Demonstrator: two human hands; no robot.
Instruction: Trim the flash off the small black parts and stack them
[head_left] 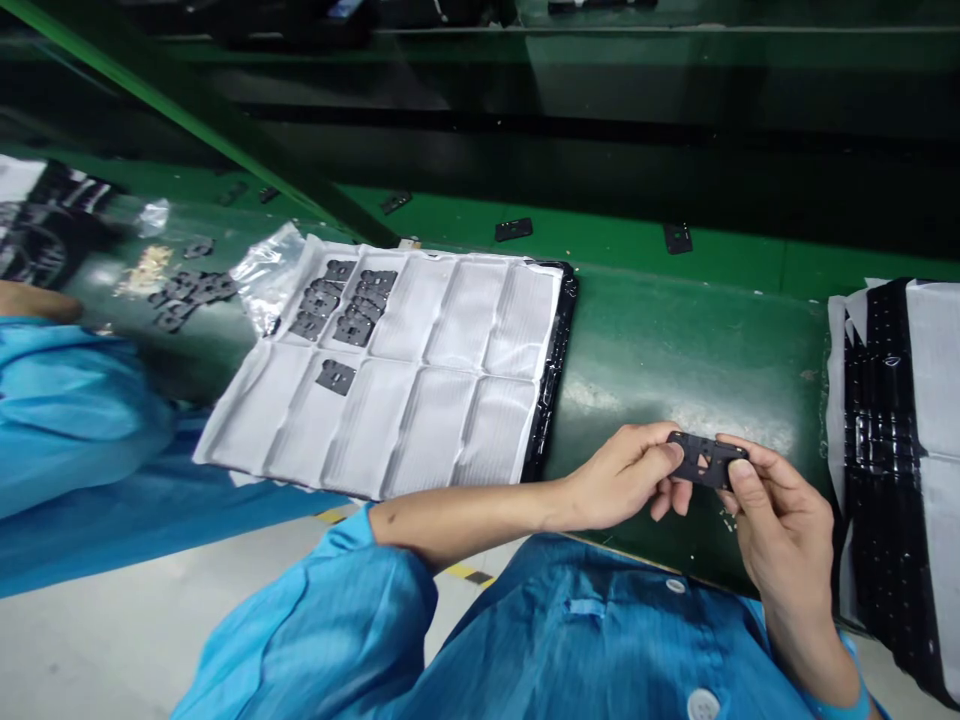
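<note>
Both of my hands hold one small flat black plastic part [706, 459] with cut-outs, just above the near edge of the green bench. My left hand [626, 475] pinches its left end. My right hand [772, 515] pinches its right end with thumb and fingers. To the left lies a black tray covered by a white padded sheet [442, 380] with shallow pockets. Two rows of the same black parts [345, 300] fill its far left pockets, and a single part [335, 376] lies in the pocket below.
A pile of loose black parts [187, 295] and a clear plastic bag [266, 270] lie at far left. Another person's blue sleeve [67, 410] is at left. A stack of black trays with white sheets [900, 450] stands at right. Stray parts [514, 229] lie on the green ledge.
</note>
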